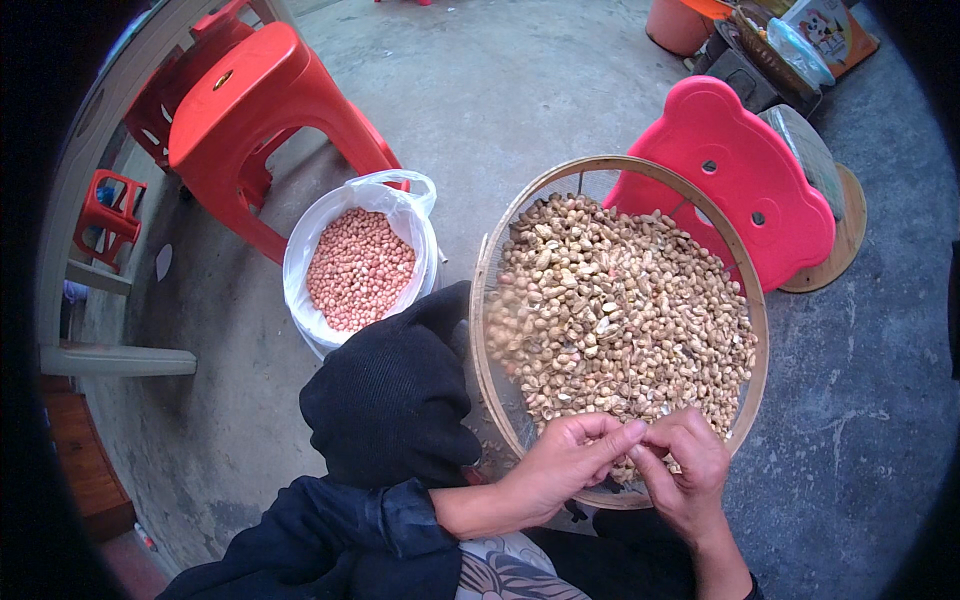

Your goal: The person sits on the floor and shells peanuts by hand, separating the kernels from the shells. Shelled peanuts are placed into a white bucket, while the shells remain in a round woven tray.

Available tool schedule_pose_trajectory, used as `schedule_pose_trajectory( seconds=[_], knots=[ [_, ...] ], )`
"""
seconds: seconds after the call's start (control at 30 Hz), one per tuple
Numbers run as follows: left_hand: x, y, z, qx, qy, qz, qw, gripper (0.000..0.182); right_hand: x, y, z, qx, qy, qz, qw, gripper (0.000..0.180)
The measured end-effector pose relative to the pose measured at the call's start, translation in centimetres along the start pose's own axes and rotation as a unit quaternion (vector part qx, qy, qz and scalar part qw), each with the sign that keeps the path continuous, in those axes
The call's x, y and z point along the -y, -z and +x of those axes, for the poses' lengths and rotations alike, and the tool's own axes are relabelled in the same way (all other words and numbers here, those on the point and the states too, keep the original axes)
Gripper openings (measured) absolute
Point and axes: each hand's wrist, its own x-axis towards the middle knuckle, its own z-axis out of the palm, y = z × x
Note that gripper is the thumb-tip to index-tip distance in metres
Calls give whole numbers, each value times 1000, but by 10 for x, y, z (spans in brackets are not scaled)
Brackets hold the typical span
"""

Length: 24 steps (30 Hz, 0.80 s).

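Note:
My left hand (576, 459) and my right hand (686, 469) meet fingertip to fingertip over the near edge of a round sieve (759, 352) with a wooden rim and mesh bottom. The thumbs and fingers of both hands are pinched together; whatever is between them is hidden. Unshelled peanuts and loose shells (615, 307) fill most of the sieve. To its left stands a white bucket (300, 259) lined with a plastic bag, holding shelled reddish peanuts (360, 270).
A red plastic stool (240, 105) stands beyond the bucket. A pink bear-shaped plastic seat (739, 172) adjoins the sieve's far right rim, with a round wooden seat (844, 240) behind it. A salmon-coloured bucket (677, 28) and a basket (765, 45) are at the upper right.

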Motion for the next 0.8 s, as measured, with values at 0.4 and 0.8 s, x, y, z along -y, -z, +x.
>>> schedule_pose_trajectory(
  seconds=[0.4, 0.8],
  knots=[
    [10, 1, 5, -9, -33, 12, 999, 35, -1, -2, 0, -8, -89, 119, 989, 15],
    [9, -3, 1, 6, 40, -139, 989, 28, -2, 0, 2, -10, 178, -140, 974, 31]
  ],
)
